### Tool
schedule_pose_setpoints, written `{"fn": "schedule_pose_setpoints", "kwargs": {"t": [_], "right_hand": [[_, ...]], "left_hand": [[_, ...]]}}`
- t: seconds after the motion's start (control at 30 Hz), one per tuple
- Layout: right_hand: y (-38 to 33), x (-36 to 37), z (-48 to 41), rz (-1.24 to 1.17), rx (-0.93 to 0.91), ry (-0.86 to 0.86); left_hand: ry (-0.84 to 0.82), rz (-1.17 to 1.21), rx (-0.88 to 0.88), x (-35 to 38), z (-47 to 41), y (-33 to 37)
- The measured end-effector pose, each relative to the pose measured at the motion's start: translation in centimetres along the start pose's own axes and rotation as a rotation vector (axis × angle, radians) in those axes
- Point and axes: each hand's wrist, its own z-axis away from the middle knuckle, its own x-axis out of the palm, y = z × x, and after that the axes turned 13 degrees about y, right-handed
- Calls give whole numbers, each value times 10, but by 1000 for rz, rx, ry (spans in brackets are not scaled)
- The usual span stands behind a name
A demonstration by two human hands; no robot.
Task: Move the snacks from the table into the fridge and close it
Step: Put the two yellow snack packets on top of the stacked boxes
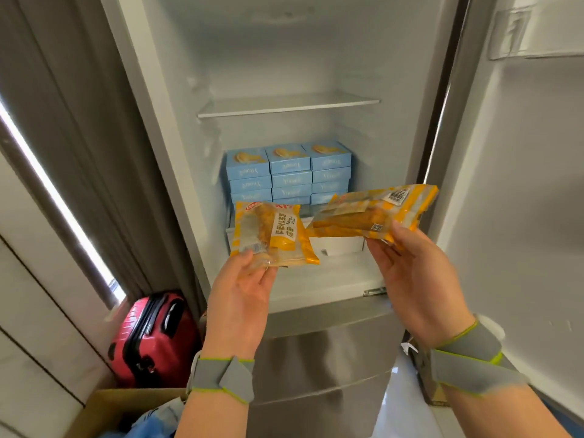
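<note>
In the head view the step in hand looks like the placing stage. The tabletop is out of sight, and both snacks are held up at the mouth of the open fridge point(284, 58), not yet set down on anything inside. The left hand point(243, 289) pinches the near edge of the left snack packet point(271, 233), an orange-and-clear wrapper held roughly upright, with the thumb on the front and the fingers point(268, 273) curled behind it. The right hand point(414, 279) pinches the near edge of the right snack packet point(373, 213), which lies flatter, its barcode end pointing far and right. Its thumb presses on top and its fingers point(379, 251) are tucked beneath. Each hand is closed only as far as a light pinch on the film. Farther in, stacked blue boxes point(289, 172) fill the back of the lower compartment under the glass shelf point(287, 104). What seems to be a white bin point(338, 245) sits just in front of and below them. As I read it, the next move calls for reaching deeper and laying each packet on the glass shelf or in front of the boxes. Then the hands let go and draw out, and the fridge door point(521, 184) at the right is swung shut. The soft wrappers could slide or catch on the boxes. A red suitcase point(151, 339) stands low at the left, beside the fridge.
</note>
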Motion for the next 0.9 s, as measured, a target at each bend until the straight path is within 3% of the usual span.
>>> {"fn": "schedule_pose_setpoints", "kwargs": {"t": [0.47,0.77,0.9], "right_hand": [[13,60,-172,-145,87,-141],[26,101,-238,-175,84,-141],[36,117,-262,-180,62,-125]], "left_hand": [[65,-7,239,85,-131,9],[108,76,223,109,-220,26],[148,-57,282,115,-273,42]]}}
